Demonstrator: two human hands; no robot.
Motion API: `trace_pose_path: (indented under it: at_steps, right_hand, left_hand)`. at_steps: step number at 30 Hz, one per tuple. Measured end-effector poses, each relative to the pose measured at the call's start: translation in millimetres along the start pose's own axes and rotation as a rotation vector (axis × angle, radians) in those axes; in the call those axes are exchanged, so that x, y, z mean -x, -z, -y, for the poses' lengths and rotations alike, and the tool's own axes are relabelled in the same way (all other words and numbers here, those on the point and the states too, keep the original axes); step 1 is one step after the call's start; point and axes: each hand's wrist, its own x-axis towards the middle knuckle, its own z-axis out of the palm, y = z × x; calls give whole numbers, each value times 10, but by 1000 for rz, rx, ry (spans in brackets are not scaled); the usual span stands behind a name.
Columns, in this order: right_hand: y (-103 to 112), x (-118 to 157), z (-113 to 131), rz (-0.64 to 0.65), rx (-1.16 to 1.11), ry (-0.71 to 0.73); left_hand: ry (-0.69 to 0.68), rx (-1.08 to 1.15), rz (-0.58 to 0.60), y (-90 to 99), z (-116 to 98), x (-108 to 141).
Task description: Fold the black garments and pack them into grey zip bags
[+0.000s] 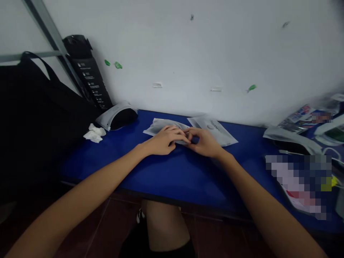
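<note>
Your bare forearms (83, 195) rise from the lower corners; your left hand (168, 139) and right hand (204, 142) meet at frame centre, grip unclear, on a translucent white plastic pouch (157, 125) lying lengthwise left-right, the left covering more. Lettering on the translucent, grey-printed pouch (223, 135) right of centre is illegible.
</note>
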Motion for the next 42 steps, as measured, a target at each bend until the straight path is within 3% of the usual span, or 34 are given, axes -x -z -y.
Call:
trace_pose_path:
  at_steps: [18, 42]
  right_hand:
    - [-8, 9, -6, 11, 44, 10]
    - [-18, 15, -5, 2, 42, 20]
  left_hand:
    - [12, -37, 19, 16, -56, -6]
    - [-25, 56, 73, 65, 36, -10]
